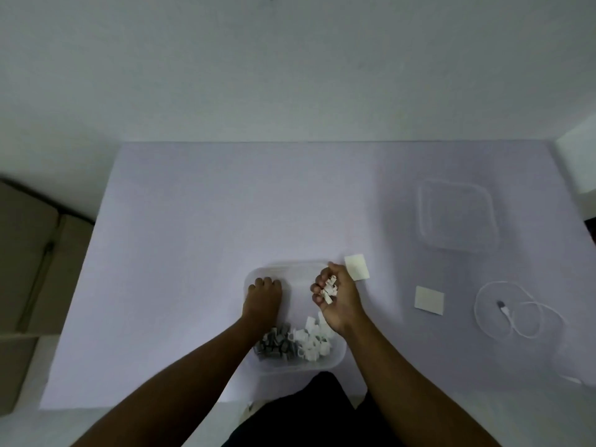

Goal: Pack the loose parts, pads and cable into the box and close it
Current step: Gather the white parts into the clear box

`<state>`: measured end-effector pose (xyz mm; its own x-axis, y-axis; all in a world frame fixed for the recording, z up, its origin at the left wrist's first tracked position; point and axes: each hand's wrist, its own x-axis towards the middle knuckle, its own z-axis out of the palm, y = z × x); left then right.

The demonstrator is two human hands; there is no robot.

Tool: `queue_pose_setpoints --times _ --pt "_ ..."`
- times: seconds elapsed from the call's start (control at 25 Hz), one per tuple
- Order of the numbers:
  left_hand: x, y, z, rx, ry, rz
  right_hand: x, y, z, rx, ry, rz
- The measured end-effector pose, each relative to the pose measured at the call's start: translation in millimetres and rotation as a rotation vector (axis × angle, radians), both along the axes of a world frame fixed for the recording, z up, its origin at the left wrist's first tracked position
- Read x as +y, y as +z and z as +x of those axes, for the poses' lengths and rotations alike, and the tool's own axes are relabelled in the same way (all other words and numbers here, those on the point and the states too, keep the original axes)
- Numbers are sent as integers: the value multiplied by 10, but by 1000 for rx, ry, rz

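Knuckles up, your left grip (263, 295) curls inside the clear box (298, 272), its hold impossible to tell, with grey parts (274, 345) and white parts (311, 341) at the near end. Your right grip (338, 295) clutches white pieces (329, 289) above it. Two pads (356, 267), lid (456, 216) and coiled cable (512, 314) lie rightward on the surface (193, 253).

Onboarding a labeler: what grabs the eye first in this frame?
The right hand, clutching small white parts above the clear box, whose near end holds grey and white parts. The left hand grips the box's left rim. Right of it lie two pads, a coiled cable and the lid.
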<state>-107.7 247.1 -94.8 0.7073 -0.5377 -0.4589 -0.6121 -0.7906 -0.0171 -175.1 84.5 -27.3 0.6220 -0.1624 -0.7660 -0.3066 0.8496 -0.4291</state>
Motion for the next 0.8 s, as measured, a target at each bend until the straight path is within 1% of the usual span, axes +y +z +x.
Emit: queue_pose_setpoints --times 0.08,0.12,0.2,0.28,0.32,0.4,0.48,0.52,0.56,0.6,0.8 --pt "29 31 7 10 -14 -17 125 -105 13 98 69 -39" --pt "50 65 23 7 -12 -60 169 -165 18 146 99 -66" --pt "98 191 61 -45 -14 -224 235 -290 24 225 126 -114" --pt "215 299 119 -149 -6 -414 295 -411 45 287 133 -139" --pt "294 321 142 -202 68 -495 336 -461 64 310 152 -151" --pt "464 308 159 -126 367 -607 417 -549 107 342 214 -176" --pt "591 259 121 117 654 -657 531 -602 165 363 290 -188" --pt "616 241 99 233 719 -683 583 -614 194 368 326 -188" --pt "624 241 94 305 753 -704 628 -633 222 370 351 -191" --pt "624 252 106 327 759 -709 663 -656 250 368 359 -196" --pt "630 237 167 370 728 -655 798 -614 357 336 311 -135"
